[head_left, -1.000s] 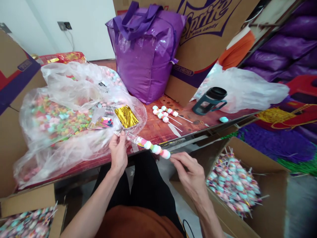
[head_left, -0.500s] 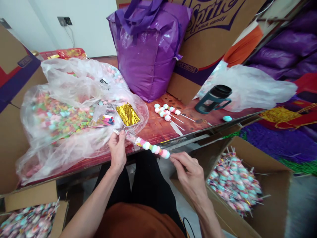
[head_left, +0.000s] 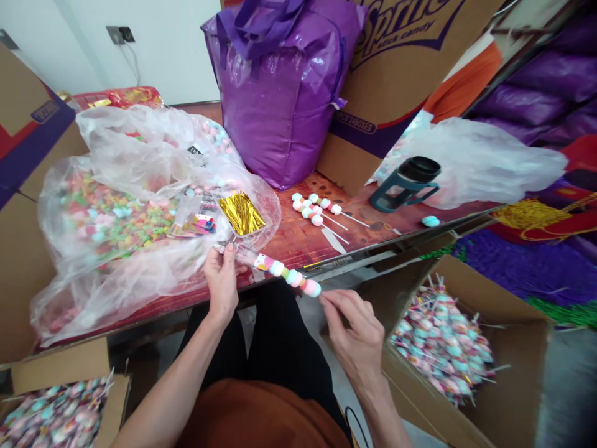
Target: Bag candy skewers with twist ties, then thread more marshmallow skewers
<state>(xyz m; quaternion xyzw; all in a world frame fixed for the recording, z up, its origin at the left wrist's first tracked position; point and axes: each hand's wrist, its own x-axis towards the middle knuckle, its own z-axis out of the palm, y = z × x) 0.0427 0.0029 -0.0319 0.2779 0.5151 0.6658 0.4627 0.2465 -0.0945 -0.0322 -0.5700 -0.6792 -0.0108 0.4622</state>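
Note:
A marshmallow skewer [head_left: 293, 277] in pink, blue and yellow-green stretches between my hands above the table's front edge. Its left part sits inside a clear printed wrapper [head_left: 247, 255], which my left hand [head_left: 221, 280] pinches at the far end between thumb and fingers. At the other end, my right hand [head_left: 352, 323] is closed, fingertips together right by the last blue marshmallow; the stick there is hidden. Behind the wrapper lies a tray of gold twist ties [head_left: 241, 213], beside a stack of clear printed wrappers [head_left: 198, 218]. Several marshmallow skewers [head_left: 310, 208] rest on the table to the right.
Clear bags of colourful candy [head_left: 121, 211] cover the left of the table. Behind stand a purple bag [head_left: 284, 99] and a cardboard box [head_left: 401, 62]. A dark bottle [head_left: 405, 183] and a loose blue marshmallow [head_left: 430, 221] are right. Boxes of wrapped skewers [head_left: 448, 342] flank me below.
The skewer and both hands stay nearly in place; my right hand has shifted very slightly. The view has moved a little.

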